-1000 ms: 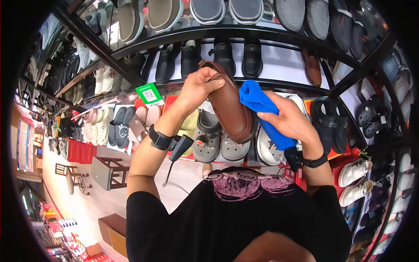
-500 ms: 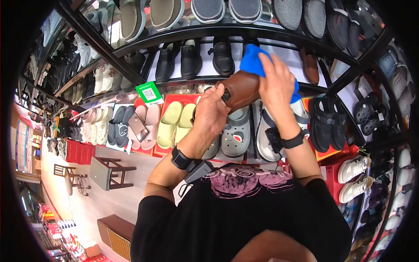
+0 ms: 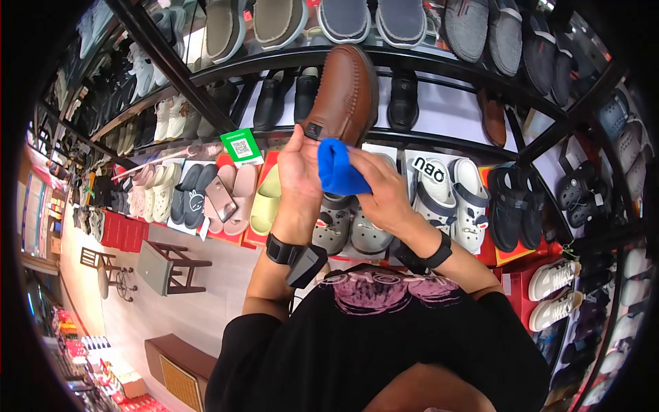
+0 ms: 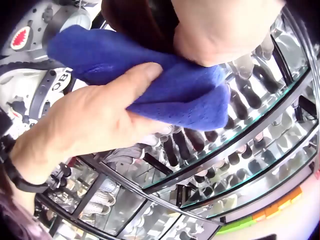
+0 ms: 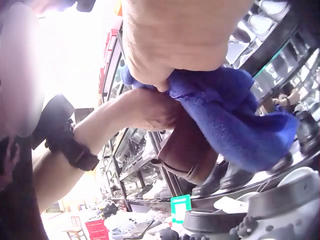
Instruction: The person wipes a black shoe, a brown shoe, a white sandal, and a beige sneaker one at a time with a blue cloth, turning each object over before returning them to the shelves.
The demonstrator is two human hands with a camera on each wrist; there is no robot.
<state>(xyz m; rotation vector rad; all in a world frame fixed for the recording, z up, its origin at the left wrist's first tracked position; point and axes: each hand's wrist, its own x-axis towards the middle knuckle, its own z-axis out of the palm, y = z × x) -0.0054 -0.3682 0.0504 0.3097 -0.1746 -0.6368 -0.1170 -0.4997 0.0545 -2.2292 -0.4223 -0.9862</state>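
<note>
A brown leather shoe (image 3: 340, 93) is held toe-up in front of the shelf; its heel end is at my left hand (image 3: 300, 168), which grips it from below. My right hand (image 3: 388, 192) pinches a blue cloth (image 3: 338, 168) at the shoe's heel end. In the left wrist view the right hand (image 4: 95, 117) has its thumb on the folded cloth (image 4: 175, 95), close to the left hand (image 4: 225, 30). The right wrist view shows the cloth (image 5: 240, 125) draped beside the shoe (image 5: 187, 147), the left hand (image 5: 150, 110) around its heel end.
Black shoes (image 3: 403, 101) stand on the white shelf behind, under a dark metal rail (image 3: 425, 62). Grey clogs (image 3: 371, 233), white clogs (image 3: 469, 206) and green slides (image 3: 264, 206) line the lower display. A green QR sign (image 3: 241, 147) is at left, a stool (image 3: 161, 268) beyond it.
The shoe has swung from pointing right to toe-up and moved left. My right hand has brought the cloth from the toe area down to the heel end.
</note>
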